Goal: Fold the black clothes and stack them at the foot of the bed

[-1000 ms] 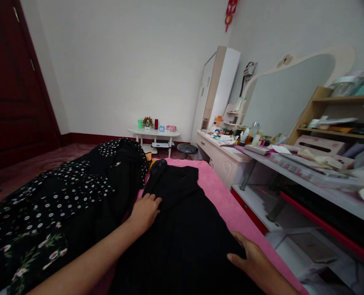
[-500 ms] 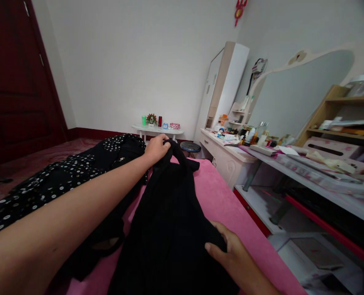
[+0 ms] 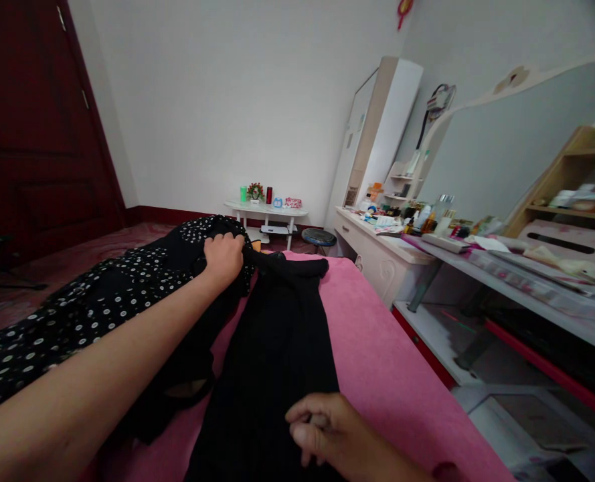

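Note:
A long black garment [image 3: 282, 335] lies over a pink-covered surface [image 3: 372, 335]. At its far left corner my left hand [image 3: 225, 256] is closed on the black cloth, beside a black garment with white dots [image 3: 121, 288]. Over the near part of the black garment, my right hand [image 3: 322, 425] has its fingers curled together; whether any cloth is between them cannot be made out.
A dressing table with bottles [image 3: 387, 248] and a mirror stands on the right, with a cluttered desk [image 3: 508, 274] nearer. Further off are a round stool [image 3: 319, 237], a small white table [image 3: 267, 209] and a dark red door [image 3: 36, 120].
My left hand has moved left with the far end of the black garment. My right hand has left the garment's right edge and moved left over its middle. The view has shifted slightly.

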A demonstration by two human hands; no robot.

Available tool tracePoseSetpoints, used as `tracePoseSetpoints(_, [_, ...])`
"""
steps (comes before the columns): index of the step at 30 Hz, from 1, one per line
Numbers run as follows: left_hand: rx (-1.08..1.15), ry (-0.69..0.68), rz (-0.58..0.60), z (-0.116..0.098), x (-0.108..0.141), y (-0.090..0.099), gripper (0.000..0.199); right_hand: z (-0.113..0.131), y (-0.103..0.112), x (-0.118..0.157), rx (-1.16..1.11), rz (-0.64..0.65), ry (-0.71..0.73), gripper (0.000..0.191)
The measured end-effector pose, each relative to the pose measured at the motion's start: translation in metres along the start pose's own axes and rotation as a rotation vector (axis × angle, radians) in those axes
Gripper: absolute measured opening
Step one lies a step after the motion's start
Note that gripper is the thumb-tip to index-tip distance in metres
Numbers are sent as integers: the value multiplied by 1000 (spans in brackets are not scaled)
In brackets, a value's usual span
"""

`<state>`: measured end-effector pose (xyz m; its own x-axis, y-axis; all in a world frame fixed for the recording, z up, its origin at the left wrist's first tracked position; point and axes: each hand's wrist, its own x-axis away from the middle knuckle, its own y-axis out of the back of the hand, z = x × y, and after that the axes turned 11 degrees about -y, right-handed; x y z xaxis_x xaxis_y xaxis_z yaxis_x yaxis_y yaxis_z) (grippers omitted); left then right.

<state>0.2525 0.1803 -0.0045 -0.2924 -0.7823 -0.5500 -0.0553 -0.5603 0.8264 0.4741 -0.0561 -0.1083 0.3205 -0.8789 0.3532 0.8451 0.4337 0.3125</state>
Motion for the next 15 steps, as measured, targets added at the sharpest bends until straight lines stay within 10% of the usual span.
tracePoseSetpoints(9, [268, -389, -29, -89, 66, -16, 21, -33, 121, -112, -133, -689, 81, 25])
tracePoseSetpoints(15, [437, -141, 68, -89, 88, -72, 29, -23, 186, -193, -74, -892, 89, 30])
